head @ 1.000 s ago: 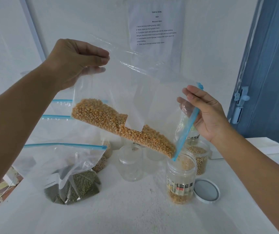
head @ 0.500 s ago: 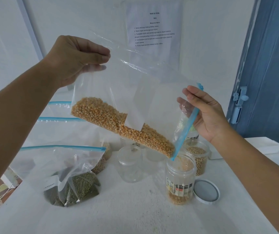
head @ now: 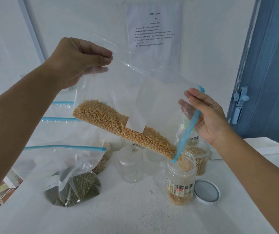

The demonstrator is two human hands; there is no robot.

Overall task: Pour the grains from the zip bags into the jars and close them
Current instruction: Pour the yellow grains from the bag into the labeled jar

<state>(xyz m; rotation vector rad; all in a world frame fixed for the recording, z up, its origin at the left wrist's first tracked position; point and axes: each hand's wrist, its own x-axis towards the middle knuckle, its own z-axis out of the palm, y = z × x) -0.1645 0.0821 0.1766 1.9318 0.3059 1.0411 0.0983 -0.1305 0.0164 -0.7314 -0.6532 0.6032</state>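
Head view. Wall sheet: we read "TASK & GOAL" and "1463"; the smaller lines are too fine to make out.

Zip bags, four: one of yellow kernels, tilted over the desk, our left hand pinching its bottom corner, our right hand holding its blue zip edge with fingers nearly straight; one of green grains, label partly legible as "ntents"; two more behind it.

Jars, four: labelled jar receiving kernels, print unreadable; filled jar; two empty. Loose lid, one.

Against half a second earlier, we find bag and hands much as before.
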